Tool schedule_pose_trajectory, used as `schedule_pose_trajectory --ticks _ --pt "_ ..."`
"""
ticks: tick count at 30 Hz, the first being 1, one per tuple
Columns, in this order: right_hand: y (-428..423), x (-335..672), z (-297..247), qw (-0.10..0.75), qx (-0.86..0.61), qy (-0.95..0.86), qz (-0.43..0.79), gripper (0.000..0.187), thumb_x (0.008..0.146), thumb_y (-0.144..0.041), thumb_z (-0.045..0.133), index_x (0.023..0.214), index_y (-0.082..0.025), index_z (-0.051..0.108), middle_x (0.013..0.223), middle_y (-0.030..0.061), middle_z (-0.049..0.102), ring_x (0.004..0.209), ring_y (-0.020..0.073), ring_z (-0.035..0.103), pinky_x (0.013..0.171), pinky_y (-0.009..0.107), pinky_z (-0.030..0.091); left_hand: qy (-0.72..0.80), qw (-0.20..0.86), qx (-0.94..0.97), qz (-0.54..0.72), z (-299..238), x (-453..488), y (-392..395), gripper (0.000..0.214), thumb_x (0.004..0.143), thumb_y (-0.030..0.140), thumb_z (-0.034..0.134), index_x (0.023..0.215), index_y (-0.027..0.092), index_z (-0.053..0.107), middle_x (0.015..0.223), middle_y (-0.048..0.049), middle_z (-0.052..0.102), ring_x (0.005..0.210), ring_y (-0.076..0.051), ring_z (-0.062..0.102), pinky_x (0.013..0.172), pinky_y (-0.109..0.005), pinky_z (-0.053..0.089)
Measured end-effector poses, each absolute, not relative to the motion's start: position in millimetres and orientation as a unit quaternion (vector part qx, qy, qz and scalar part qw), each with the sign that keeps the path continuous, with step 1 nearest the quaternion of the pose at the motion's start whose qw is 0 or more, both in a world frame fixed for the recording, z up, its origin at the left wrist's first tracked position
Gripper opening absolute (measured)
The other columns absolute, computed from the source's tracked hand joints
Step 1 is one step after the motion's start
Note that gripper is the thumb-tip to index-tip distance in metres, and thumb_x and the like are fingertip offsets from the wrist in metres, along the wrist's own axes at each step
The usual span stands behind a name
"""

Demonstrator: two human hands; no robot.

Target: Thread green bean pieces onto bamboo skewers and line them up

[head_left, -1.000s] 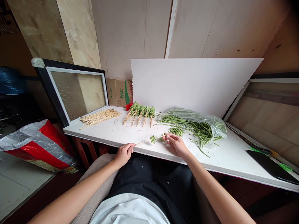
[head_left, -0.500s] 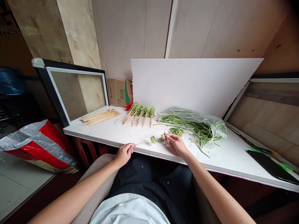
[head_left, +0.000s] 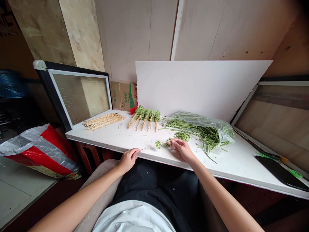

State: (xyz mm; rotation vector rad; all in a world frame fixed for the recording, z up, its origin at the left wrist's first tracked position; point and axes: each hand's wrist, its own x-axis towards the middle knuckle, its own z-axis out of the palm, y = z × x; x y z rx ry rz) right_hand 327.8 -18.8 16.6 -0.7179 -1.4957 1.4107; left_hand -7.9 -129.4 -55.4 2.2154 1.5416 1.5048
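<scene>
My left hand is closed on the near end of a thin bamboo skewer that lies across the front of the white table. A few short green bean pieces sit threaded on the skewer. My right hand pinches a bean piece at the skewer's far tip. Just beyond it lies a small heap of cut bean pieces. A clear plastic bag of long green beans spreads to the right.
Finished bean skewers lie fanned at the back, bare skewers in a pile to their left. A glass-lidded freezer, a cardboard box and a white board stand behind. A black phone lies right; a red sack left.
</scene>
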Motion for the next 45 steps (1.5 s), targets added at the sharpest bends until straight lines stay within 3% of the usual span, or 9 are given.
schedule_pose_trajectory --ticks 45 --pt "-27.2 324.8 26.4 0.47 -0.298 -0.586 0.589 0.041 0.077 -0.056 0.086 0.095 -0.02 0.078 0.095 0.008 0.075 0.081 0.0191 0.064 0.071 0.032 0.048 0.508 0.037 0.715 0.479 -52.7 -7.6 -130.7 0.027 0.107 0.032 0.047 0.106 0.019 0.071 0.067 0.0011 0.065 0.062 -0.013 0.063 0.066 -0.023 0.048"
